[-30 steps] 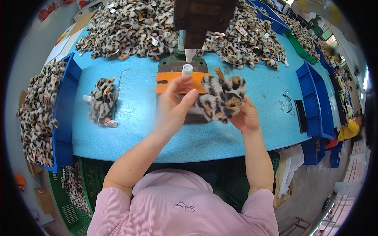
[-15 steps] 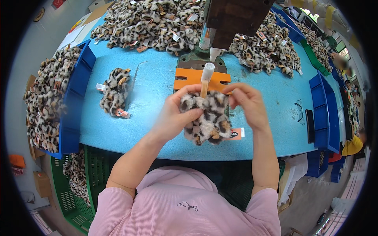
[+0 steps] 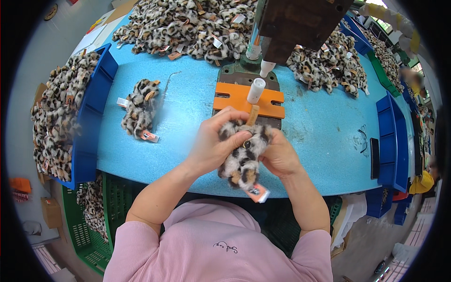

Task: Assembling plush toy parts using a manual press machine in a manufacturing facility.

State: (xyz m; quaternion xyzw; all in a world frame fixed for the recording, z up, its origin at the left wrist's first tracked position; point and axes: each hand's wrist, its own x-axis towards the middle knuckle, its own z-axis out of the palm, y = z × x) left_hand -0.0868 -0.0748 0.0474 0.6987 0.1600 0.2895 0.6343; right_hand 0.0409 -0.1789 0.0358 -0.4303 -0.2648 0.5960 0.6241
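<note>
A leopard-print plush piece (image 3: 240, 164) hangs between my hands, just on the near side of an orange plate (image 3: 235, 97). My left hand (image 3: 211, 141) grips its upper left, thumb pressed on the front. My right hand (image 3: 282, 152) holds its right side, with some fingers hidden behind the fur. A small round dark eye or button (image 3: 247, 144) shows beside the left thumb. From the top of the fur sticks a tan strip (image 3: 253, 115), and an orange-and-white tag (image 3: 258, 193) dangles below. Beyond the strip a white post (image 3: 256, 90) stands on the plate, under a white tip (image 3: 267, 69).
The dark press head (image 3: 300, 28) overhangs the blue table (image 3: 188, 117). Another plush piece (image 3: 141, 109) lies at left, near a filled blue bin (image 3: 96, 117). Plush heaps (image 3: 188, 30) cover the back. Glasses (image 3: 362, 138), a phone (image 3: 374, 157) and a blue bin (image 3: 393, 141) sit at right.
My right hand has come down from beside the plate onto the plush piece's right side. The piece has turned, its tag has swung lower, and the round dark part now shows.
</note>
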